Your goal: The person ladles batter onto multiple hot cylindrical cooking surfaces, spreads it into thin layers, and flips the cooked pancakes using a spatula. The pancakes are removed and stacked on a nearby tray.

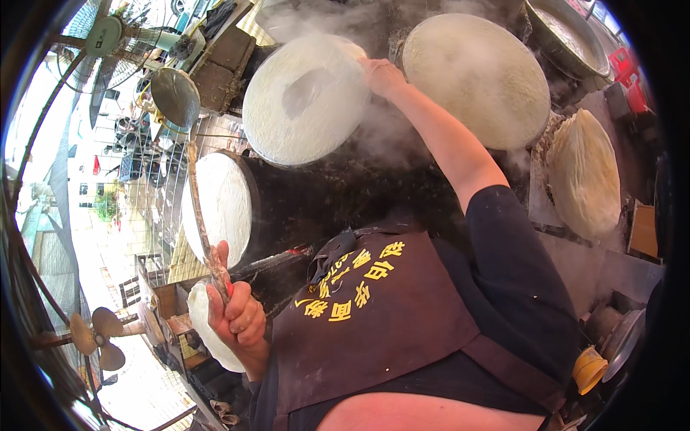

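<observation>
My left hand (237, 315) is closed around the long wooden handle of a metal ladle (175, 97), whose bowl is raised at the upper left. Ahead of me, my right hand (384, 76) grips the right edge of a pale round sheet (280, 124). A greyish patch shows near that sheet's middle, and its surface below is hidden. Right of this hand sits a larger pale disc (474, 86) with steam over it. Another white disc (221, 210) is tilted behind the ladle handle. A smaller white round piece (213, 334) is partly hidden behind my left hand.
A metal basin (598, 64) stands at the upper right. Below it lies a folded, wrinkled pale sheet (585, 175). Fans (103, 36) and wire mesh line the left side. A yellow container (588, 369) is at the lower right. Steam blurs the dark work area.
</observation>
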Available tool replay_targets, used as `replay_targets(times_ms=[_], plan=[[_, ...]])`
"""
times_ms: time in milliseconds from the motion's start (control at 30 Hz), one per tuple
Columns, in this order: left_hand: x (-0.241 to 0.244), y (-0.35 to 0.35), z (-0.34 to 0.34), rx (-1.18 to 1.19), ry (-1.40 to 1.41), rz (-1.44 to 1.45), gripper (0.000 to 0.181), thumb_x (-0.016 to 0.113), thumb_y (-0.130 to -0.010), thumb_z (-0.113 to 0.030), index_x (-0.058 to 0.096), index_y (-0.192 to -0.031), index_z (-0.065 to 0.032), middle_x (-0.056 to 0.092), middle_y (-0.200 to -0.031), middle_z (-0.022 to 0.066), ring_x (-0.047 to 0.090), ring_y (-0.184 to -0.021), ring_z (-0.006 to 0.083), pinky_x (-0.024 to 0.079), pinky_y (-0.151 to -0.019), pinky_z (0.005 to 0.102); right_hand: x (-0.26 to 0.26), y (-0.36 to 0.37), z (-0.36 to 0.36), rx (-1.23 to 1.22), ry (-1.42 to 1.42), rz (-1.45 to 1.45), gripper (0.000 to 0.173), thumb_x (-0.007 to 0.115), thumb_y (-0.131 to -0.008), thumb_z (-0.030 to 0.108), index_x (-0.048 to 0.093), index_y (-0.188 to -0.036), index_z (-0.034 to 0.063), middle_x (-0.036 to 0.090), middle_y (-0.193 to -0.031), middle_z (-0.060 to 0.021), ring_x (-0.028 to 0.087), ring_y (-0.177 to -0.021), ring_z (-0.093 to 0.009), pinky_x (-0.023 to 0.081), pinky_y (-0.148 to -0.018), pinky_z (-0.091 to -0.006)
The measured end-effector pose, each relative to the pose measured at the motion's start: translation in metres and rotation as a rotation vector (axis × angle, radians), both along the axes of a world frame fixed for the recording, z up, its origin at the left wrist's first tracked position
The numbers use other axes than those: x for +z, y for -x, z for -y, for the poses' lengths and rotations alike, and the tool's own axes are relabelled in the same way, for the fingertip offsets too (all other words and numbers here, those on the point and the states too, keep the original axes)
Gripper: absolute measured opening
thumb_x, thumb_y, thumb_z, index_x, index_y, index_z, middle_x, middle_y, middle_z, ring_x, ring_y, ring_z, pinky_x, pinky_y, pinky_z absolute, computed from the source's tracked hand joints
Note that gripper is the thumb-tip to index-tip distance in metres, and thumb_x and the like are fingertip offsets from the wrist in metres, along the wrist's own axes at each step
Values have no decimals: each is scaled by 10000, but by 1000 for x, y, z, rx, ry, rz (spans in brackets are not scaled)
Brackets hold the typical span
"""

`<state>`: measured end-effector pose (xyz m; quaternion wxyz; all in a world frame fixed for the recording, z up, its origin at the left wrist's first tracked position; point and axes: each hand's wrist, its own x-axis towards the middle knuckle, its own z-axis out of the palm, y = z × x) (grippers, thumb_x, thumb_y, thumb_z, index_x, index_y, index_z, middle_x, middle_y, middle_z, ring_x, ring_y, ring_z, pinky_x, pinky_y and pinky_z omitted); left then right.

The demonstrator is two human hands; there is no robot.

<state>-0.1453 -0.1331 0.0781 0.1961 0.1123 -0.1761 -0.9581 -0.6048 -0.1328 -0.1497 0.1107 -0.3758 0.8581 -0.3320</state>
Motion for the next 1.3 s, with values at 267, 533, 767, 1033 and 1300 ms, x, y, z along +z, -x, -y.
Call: replay_targets(times_ms=[267, 533, 767, 1033, 1300], plan=[[-6, -17, -3, 83, 11, 100, 603, 345, -1025, -301, -20, -1500, -224, 325, -659, 13, 271, -399, 27, 266, -284, 157, -8, -103, -79, -112, 279, 92, 444, 523, -867, 89, 476, -1308, 56, 625, -950, -239, 601, -938, -394, 459, -792, -455], [0, -4, 4, 4, -73, 133, 578, 333, -1026, -322, 8, -1499, -257, 328, -666, 14, 243, -382, 25, 263, -283, 174, -10, -49, -21, -6, 180, -32, 427, 531, -822, 113, 508, -1248, 91, 620, -876, -260, 597, -873, -432, 479, -758, -504], [-23, -22, 24, -192, -82, 376, 430, 416, -973, -471, 407, -718, -125, 405, -499, -3, 392, -375, 113, 370, -335, 228, -25, -84, -26, -9, -70, -70, 564, 436, -797, 53, 447, -1358, 108, 612, -885, -265, 609, -832, -402, 485, -724, -492], [-43, -19, 31, -104, -145, 480, 396, 430, -985, -418, 383, -716, -130, 332, -449, -24, 300, -310, 89, 227, -254, 210, -8, -88, -49, -120, -42, -36, 518, 446, -835, 71, 457, -1344, 167, 596, -906, -240, 604, -818, -408, 479, -734, -495], [-38, -29, 39, -226, -40, 438, 368, 435, -991, -375, 365, -708, -151, 297, -455, -45, 285, -323, 66, 216, -264, 192, -15, -106, -45, -32, 30, -109, 526, 447, -834, 67, 434, -1353, 153, 588, -849, -220, 602, -778, -407, 484, -698, -487]])
